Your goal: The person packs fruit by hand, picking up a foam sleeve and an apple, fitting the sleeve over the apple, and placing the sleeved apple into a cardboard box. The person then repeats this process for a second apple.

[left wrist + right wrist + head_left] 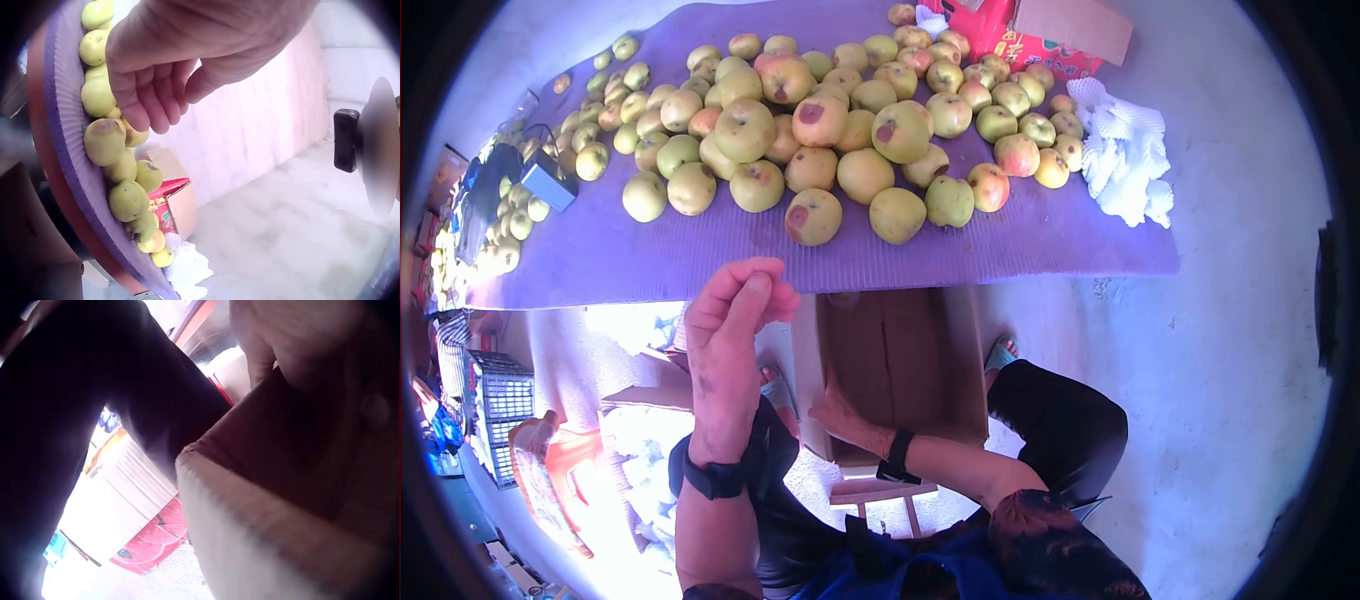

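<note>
Hooked over the left wall of an open, rectangular, brown cardboard box (967, 365), a person's bare right hand (848, 418) appears to pinch the rim between thumb and fingers, though the right wrist view is too dark and blurred to settle it. The box sits low between the person's legs, below the near edge of a table covered with a ribbed purple mat (700, 240). Its walls look light and fairly stiff, likely to flex if pulled at one spot; the rim, taken on opposite sides, should offer the surest hold.

Above the mat's near edge, the bare left hand (728, 345) hovers with fingers loosely bent, thumb tip close against them and nothing visible in its hold. Just beyond spreads a heap of round, yellow-green apples (865, 177), some blushed red, several with brown, sunken patches. They should be firm, smooth and prone to roll, soft where brown; a whole-hand hold around sound skin, clear of the blemishes, would be kindest.

At the far right stands a red printed carton (975, 25) with a plain brown flap; nearer, at the mat's right side, lies crumpled white foam netting (1122, 150). At far left, an orange plastic stool (572, 455) stands on the floor.
</note>
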### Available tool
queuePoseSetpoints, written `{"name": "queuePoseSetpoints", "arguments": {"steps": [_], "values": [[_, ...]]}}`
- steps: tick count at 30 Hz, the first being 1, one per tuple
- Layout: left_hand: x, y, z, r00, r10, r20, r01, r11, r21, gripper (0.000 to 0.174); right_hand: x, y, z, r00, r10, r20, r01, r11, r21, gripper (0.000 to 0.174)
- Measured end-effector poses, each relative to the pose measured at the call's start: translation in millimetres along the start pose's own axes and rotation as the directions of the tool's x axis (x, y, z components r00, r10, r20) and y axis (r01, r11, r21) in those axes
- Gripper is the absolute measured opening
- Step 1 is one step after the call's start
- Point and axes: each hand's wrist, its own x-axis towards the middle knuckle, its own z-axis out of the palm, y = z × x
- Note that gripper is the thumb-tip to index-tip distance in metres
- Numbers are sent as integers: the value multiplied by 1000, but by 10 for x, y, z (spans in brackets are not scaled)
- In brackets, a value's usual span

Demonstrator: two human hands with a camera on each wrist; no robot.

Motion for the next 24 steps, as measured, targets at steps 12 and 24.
{"name": "queuePoseSetpoints", "arguments": {"steps": [12,24], "values": [[280,-73,-228,991,-20,-135,-28,939,-341,18,-232,-729,-733,996,21,90,37,801,-598,83],[242,-174,-41,995,-78,-54,57,945,-323,18,-709,-1760,-1034,928,-19,372,332,499,-801,36]]}}
